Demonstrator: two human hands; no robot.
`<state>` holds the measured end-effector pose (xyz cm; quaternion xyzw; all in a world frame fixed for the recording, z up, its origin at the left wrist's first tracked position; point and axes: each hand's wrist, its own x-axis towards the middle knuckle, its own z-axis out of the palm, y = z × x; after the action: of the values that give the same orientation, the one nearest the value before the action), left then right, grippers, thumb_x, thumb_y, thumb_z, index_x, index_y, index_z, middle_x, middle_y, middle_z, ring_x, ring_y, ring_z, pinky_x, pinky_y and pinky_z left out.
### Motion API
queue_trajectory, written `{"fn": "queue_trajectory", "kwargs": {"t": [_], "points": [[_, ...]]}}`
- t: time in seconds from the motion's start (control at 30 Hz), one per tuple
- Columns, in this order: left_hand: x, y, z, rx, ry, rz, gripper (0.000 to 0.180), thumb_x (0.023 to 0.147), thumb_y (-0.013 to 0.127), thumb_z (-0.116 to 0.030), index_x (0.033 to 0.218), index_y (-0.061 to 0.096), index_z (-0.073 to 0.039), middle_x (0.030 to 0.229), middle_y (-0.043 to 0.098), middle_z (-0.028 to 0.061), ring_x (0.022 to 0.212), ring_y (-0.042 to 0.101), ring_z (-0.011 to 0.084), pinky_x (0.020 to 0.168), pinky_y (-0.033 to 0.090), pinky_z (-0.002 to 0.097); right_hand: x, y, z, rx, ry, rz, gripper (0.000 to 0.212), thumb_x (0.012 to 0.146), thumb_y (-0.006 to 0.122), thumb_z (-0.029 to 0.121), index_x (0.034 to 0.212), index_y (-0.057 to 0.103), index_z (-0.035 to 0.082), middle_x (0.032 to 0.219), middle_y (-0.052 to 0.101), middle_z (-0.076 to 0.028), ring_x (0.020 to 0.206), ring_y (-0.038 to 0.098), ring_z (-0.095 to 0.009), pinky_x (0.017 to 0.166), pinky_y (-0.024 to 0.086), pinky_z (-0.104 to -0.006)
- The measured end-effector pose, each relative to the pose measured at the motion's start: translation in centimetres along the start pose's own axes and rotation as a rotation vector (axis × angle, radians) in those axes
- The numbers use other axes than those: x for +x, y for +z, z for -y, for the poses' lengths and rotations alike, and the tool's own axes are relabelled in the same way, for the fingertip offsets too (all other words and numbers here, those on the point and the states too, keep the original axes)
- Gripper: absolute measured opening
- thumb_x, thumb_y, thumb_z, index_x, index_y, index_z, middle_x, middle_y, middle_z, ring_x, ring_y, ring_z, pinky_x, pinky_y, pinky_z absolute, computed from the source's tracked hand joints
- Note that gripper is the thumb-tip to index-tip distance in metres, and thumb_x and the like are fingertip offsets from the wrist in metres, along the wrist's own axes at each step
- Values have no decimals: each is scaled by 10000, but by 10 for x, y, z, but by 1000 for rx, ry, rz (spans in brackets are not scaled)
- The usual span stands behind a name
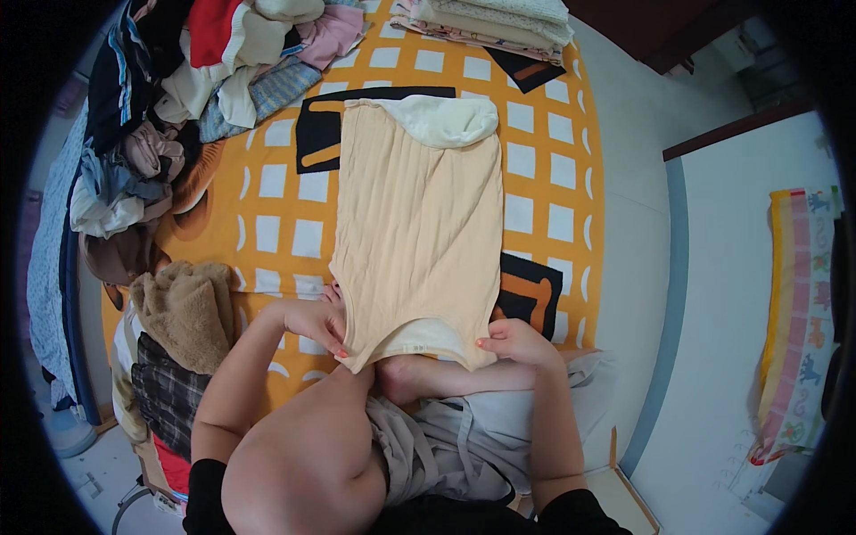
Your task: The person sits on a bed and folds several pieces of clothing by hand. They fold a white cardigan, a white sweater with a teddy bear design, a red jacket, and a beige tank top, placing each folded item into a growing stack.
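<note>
A pale peach sleeveless top [419, 214] lies stretched out in front of me, its scooped neckline toward my body. At its far end, part of the white inner side [446, 120] is turned over. My left hand [314, 323] pinches the left shoulder corner between thumb and fingers. On the other side, my right hand [519, 343] grips the right shoulder corner. The neckline edge hangs over my crossed legs, while the rest of the top lies on the orange and white patterned bedcover [308, 239].
A jumbled heap of clothes [259, 71] covers the far left. Nearer, a brown fluffy garment [185, 312] lies beside a dark plaid one [169, 383]. Folded fabrics [490, 22] are stacked at the far edge. A colourful striped cloth [795, 321] hangs at the right wall.
</note>
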<state>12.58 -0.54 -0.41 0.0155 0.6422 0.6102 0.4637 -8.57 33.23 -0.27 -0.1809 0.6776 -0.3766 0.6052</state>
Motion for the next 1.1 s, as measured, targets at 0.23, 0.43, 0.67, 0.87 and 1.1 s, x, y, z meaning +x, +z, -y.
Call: {"fn": "queue_trajectory", "kwargs": {"t": [0.23, 0.43, 0.67, 0.87, 1.1], "points": [[0, -90, -36, 292, -421, -501, 261, 912, 566, -258, 973, 685, -34, 794, 683, 48, 720, 647, 129, 665, 528, 271, 55, -42, 43, -588, -103, -499, 306, 835, 633, 329, 853, 654, 24, 786, 651, -154, 738, 623, -293, 671, 484, -376], [33, -203, -49, 297, -143, -1178, 163, 883, 532, -43, 1000, 626, 20, 805, 643, 84, 697, 634, 156, 598, 508, 272, 174, -116, 101, 321, -222, -546, 211, 911, 519, 60, 1097, 551, -36, 890, 647, -100, 759, 638, -165, 686, 519, -244], [62, -252, -50, 464, 189, -1567, 363, 791, 557, 52, 1130, 616, -63, 1179, 600, 63, 960, 600, 237, 813, 486, 296, 251, -152, 118, 72, -428, -767, 401, 830, 618, -3, 1219, 522, 14, 928, 589, -71, 719, 583, -132, 669, 495, -233], [71, -266, -59, 584, -18, -1365, 245, 828, 590, -29, 1072, 609, -34, 1125, 594, 86, 986, 587, 273, 854, 475, 326, 262, -155, 140, -391, -636, -892, 423, 793, 634, -28, 1197, 576, 86, 977, 547, -60, 713, 547, -104, 676, 468, -221], [43, -296, -49, 433, 46, -1356, 158, 879, 574, -141, 964, 592, -8, 866, 601, 109, 829, 585, 208, 745, 473, 318, 281, -183, 162, -139, -768, -741, 237, 878, 555, 21, 1105, 622, 39, 1034, 603, -53, 888, 574, -131, 792, 471, -246]]}}
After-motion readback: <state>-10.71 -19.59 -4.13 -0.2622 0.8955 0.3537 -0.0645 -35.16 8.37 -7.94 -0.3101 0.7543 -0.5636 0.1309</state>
